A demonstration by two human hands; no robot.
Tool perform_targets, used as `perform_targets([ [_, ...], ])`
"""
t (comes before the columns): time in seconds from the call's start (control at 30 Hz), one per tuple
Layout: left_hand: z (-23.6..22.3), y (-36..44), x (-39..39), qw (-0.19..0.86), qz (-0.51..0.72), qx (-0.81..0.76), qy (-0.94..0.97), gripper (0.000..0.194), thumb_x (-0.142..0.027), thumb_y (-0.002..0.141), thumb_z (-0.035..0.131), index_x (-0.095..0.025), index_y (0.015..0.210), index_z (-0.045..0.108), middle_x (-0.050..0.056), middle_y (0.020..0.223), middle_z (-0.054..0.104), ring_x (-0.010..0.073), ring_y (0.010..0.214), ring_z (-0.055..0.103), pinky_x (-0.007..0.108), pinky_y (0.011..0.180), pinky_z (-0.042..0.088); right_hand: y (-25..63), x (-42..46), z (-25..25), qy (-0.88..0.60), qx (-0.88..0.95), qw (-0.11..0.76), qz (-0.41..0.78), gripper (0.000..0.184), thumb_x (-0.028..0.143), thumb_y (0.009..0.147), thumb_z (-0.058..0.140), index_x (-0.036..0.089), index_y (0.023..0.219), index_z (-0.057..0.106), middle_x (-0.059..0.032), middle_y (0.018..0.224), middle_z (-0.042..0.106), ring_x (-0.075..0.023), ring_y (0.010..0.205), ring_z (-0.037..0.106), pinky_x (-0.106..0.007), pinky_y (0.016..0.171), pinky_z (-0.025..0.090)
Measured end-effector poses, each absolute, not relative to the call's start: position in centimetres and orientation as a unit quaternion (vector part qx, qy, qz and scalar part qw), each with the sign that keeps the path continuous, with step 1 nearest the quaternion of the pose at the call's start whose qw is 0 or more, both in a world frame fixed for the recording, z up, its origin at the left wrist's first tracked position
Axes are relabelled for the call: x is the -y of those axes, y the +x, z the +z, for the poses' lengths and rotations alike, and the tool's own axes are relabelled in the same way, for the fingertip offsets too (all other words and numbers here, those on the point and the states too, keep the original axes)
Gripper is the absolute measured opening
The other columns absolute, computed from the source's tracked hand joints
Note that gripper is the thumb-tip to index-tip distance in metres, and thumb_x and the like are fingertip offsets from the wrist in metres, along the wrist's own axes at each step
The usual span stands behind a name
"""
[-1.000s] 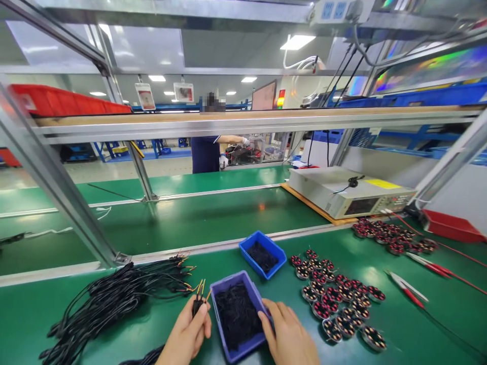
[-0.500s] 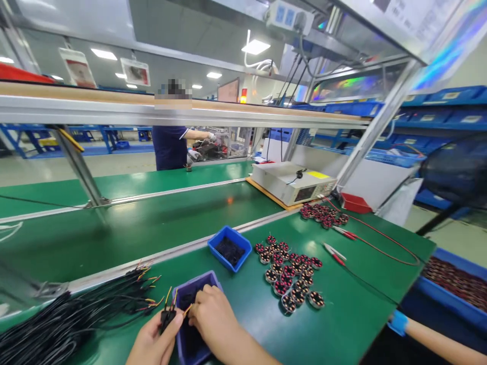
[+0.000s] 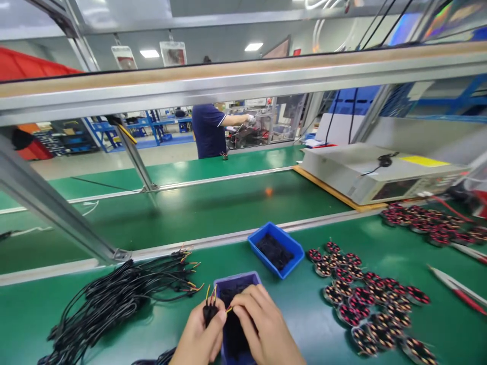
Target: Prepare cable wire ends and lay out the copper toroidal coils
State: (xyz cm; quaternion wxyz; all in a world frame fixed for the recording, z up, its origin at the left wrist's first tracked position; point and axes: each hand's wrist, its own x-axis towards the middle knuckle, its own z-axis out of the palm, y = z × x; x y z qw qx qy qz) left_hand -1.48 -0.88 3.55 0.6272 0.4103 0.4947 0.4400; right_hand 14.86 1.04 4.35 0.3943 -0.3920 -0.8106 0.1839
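My left hand (image 3: 201, 334) is closed around the black ends of several cables (image 3: 209, 313), whose thin yellow and reddish wires stick up past the fingers. Beside it, my right hand (image 3: 262, 324) pinches a yellow-and-red wire end (image 3: 229, 308) between thumb and fingers. Both hands are over a purple bin (image 3: 236, 279), which has small dark pieces inside, too indistinct to name. To the left lies a loose bundle of black cables (image 3: 110, 294) with bare coloured wire tips. Behind the purple bin stands a blue bin (image 3: 292, 264) of small black pieces.
Several copper-wound motor stators (image 3: 365, 299) lie to the right, with another cluster (image 3: 422, 223) behind. Red-handled clip leads (image 3: 456, 289) rest at the right edge. A grey bench instrument (image 3: 342, 170) stands at the back. A metal post (image 3: 57, 203) rises left. Across the bench, a person (image 3: 209, 131) works.
The view has turned left, so everything sits further right in the picture. My left hand still grips the cables, and my right hand still pinches at a wire end beside it.
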Motion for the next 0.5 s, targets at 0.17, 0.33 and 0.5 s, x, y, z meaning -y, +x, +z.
perform_targets([
  [0.17,4.2,-1.4,1.1,0.625,0.441,-0.497,0.409,0.059,-0.078,0.073,0.063,-0.022,0.078,0.046,-0.015,0.042,0.025,0.0048,0.036,0.016,0.019,0.039,0.012,15.1,-0.7,5.3,-0.379,0.795,0.437,0.186,0.021,0.013,0.102,0.041,0.022,0.098,0.059,-0.0044,0.087,0.065,-0.0204,0.082,0.061,-0.036,0.083,0.050],
  [0.33,4.5,-1.4,1.1,0.628,0.442,-0.496,0.405,0.059,-0.078,0.072,0.064,-0.023,0.079,0.045,-0.015,0.045,0.024,0.0054,0.038,0.016,0.019,0.040,0.014,15.2,-0.5,5.7,-0.369,0.790,0.460,0.165,0.021,0.012,0.101,0.041,0.022,0.095,0.058,-0.0051,0.084,0.065,-0.0206,0.078,0.062,-0.035,0.077,0.051],
  [0.5,4.3,-1.6,1.1,0.630,0.434,-0.493,0.414,0.058,-0.078,0.074,0.062,-0.023,0.080,0.045,-0.015,0.047,0.025,0.0053,0.038,0.017,0.019,0.040,0.014,15.2,-0.8,5.5,-0.364,0.797,0.458,0.152,0.021,0.011,0.101,0.041,0.022,0.096,0.059,-0.0042,0.084,0.065,-0.0195,0.077,0.061,-0.034,0.077,0.051],
])
